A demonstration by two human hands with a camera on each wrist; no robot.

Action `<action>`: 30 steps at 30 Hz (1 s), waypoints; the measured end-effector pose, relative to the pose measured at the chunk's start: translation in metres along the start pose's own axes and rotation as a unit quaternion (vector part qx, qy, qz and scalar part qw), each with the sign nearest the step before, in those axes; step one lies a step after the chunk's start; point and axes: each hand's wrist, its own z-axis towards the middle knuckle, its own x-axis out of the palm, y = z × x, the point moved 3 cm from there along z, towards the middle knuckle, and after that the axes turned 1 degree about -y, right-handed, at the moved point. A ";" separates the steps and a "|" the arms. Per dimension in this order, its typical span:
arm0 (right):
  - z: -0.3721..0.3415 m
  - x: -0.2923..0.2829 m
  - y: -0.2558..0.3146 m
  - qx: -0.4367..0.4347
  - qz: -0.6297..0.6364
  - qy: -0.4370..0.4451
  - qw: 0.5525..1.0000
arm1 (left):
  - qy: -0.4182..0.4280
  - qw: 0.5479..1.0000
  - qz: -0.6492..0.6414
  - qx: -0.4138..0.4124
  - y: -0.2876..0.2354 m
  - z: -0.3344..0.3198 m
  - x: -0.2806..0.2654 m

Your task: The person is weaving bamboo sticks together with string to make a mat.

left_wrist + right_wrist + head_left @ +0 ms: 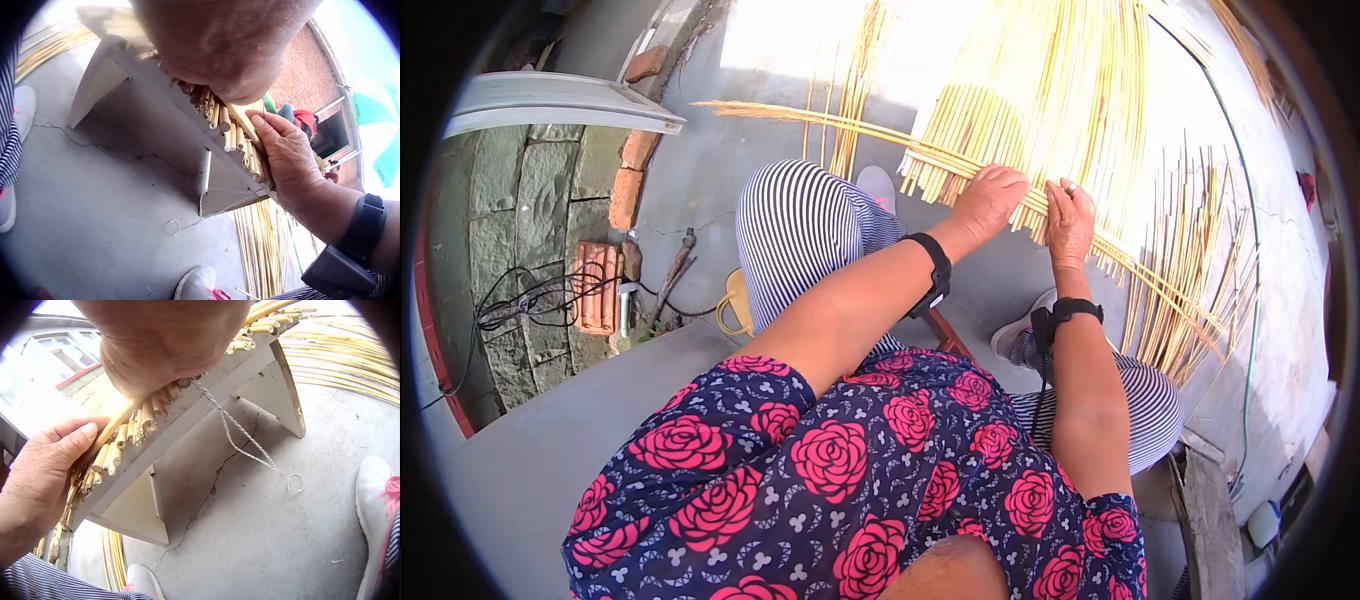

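Note:
A row of long yellow plant stalks (1090, 110) lies side by side on a low white stand (259, 369), cut ends toward the person. Across them runs a thin bundle of crosswise stalks (840, 121), with a bushy tip at the left. My left hand (992, 202) holds this bundle near its middle, thumb along it in the right wrist view. Close beside it, my right hand (1071, 222), with a ring, pinches the same bundle between thumb and fingers. White twisted string (240, 432) hangs in a loop from the stand's edge, near the right hand.
Loose stalks (1190, 250) lie on the floor at the right, and more stalks (855, 100) at the left. The person's striped knees (800, 220) flank the stand. Bricks (598, 288) and black cable (520, 300) lie at left. A hose (1252, 230) runs along the right.

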 end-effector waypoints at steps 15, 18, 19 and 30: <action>0.002 -0.002 0.002 0.015 0.005 0.010 1.000 | 0.053 0.997 0.036 -0.041 0.002 0.019 -0.001; 0.004 -0.003 -0.007 0.106 0.084 0.042 0.990 | 0.053 0.997 0.048 -0.034 0.002 0.018 0.001; 0.005 -0.003 -0.013 0.149 0.121 0.052 0.980 | 0.052 0.997 0.050 -0.029 0.003 0.018 0.001; 0.073 -0.150 -0.038 0.305 0.261 -0.107 0.910 | 0.041 0.998 0.045 -0.026 0.007 0.017 0.005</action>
